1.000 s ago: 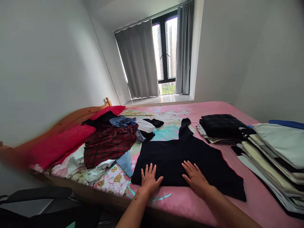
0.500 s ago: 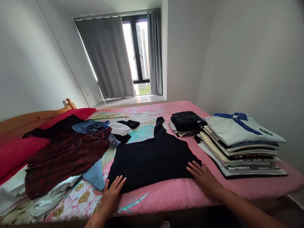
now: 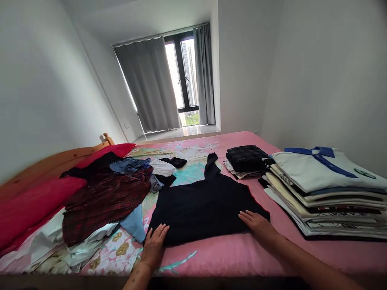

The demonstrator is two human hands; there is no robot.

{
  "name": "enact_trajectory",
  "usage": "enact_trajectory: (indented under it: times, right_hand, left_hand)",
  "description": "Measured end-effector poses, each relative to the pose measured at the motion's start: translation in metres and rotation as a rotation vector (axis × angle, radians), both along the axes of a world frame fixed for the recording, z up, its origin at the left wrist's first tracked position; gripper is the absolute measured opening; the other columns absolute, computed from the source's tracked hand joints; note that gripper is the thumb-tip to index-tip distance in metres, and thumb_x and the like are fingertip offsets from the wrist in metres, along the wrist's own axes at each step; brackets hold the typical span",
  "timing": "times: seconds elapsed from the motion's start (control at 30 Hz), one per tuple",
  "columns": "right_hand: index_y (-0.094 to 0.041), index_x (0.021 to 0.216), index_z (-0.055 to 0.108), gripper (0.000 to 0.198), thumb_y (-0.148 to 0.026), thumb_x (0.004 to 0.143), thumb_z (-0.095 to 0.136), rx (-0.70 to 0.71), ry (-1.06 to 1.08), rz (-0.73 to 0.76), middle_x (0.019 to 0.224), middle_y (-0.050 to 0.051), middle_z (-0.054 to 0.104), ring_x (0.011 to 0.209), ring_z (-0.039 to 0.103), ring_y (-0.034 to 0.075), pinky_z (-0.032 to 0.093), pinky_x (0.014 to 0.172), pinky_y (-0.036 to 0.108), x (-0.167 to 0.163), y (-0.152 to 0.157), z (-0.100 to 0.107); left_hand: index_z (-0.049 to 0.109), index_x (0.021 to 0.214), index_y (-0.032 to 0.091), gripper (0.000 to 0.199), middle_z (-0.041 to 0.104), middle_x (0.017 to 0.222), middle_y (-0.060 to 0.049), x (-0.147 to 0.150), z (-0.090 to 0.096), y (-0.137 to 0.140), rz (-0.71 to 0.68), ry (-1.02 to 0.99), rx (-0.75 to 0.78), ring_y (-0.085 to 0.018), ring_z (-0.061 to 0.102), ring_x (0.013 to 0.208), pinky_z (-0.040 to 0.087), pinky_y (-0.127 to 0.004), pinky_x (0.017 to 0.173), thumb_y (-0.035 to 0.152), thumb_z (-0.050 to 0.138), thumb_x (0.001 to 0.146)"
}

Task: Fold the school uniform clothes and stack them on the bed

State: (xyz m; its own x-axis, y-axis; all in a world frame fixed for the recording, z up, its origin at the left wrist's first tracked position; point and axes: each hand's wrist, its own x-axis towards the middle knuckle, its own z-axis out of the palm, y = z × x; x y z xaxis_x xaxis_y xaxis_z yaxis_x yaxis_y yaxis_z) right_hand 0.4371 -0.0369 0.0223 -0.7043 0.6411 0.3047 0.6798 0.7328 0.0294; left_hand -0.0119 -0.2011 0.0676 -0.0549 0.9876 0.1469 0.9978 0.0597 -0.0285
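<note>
A black garment with red piping along its right side lies spread on the pink bedsheet. One sleeve-like part of it points toward the window. My left hand rests on its near left corner, fingers stretched out. Toward the near right edge, my right hand lies flat on the cloth with its fingers extended. Neither hand grips the fabric.
At the right stands a tall stack of folded clothes, a white shirt with blue collar on top. Behind it is a smaller dark folded pile. Loose clothes and red pillows cover the left side by the wooden headboard.
The head view has shifted, so the scene sits further right and slightly lower. My right hand has slid a little inward over the black garment; my left stays at its corner.
</note>
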Motion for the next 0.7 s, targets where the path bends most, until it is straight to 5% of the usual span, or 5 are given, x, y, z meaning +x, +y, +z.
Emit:
enact_trajectory:
  times: [0.17,0.33,0.43,0.57,0.7]
  right_hand:
    - [-0.028,0.126,0.053,0.068,0.005,0.07,0.035,-0.008,0.053,0.021,0.129,-0.002,0.056,0.117,0.053,0.02,0.051,0.091,0.036,0.033,-0.008,0.009]
    - [-0.04,0.134,0.04,0.082,0.004,0.065,0.037,0.039,0.038,0.086,0.127,-0.006,0.056,0.108,0.06,0.02,0.055,0.08,0.035,0.085,-0.053,-0.025]
    - [-0.04,0.14,0.026,0.087,0.0,0.065,0.042,-0.013,-0.01,0.103,0.134,-0.004,0.048,0.115,0.054,0.025,0.053,0.083,0.043,0.098,-0.081,-0.026]
    - [-0.034,0.139,0.033,0.058,-0.029,0.084,0.047,-0.177,0.009,0.056,0.14,0.001,0.042,0.129,0.039,0.027,0.037,0.103,0.053,0.066,-0.089,0.017]
    - [-0.027,0.126,0.053,0.04,-0.039,0.092,0.036,-0.359,0.152,0.011,0.132,0.004,0.053,0.126,0.044,0.022,0.036,0.106,0.045,-0.017,-0.073,0.069]
  left_hand:
    - [0.043,0.133,0.029,0.077,0.046,0.139,0.001,0.01,0.015,-0.012,-0.038,-0.007,-0.085,-0.016,0.038,0.131,0.02,-0.046,0.111,-0.009,0.029,0.067]
    - [0.032,0.138,0.036,0.08,0.041,0.142,0.006,0.025,-0.004,-0.059,-0.179,0.005,-0.054,-0.017,0.038,0.131,0.027,-0.043,0.11,-0.006,0.031,0.069]
    - [0.028,0.14,0.036,0.086,0.035,0.145,0.005,0.033,-0.011,-0.08,-0.153,-0.037,-0.047,-0.02,0.034,0.133,0.027,-0.046,0.11,-0.006,0.034,0.065]
    - [0.04,0.134,0.034,0.082,0.036,0.145,0.003,0.04,0.013,-0.076,-0.173,-0.228,-0.141,-0.023,0.031,0.135,0.02,-0.056,0.111,-0.002,0.04,0.06]
    - [0.054,0.123,0.028,0.06,0.051,0.135,-0.001,0.051,0.04,-0.037,-0.231,-0.364,-0.104,-0.018,0.041,0.129,0.031,-0.047,0.109,0.002,0.034,0.074]
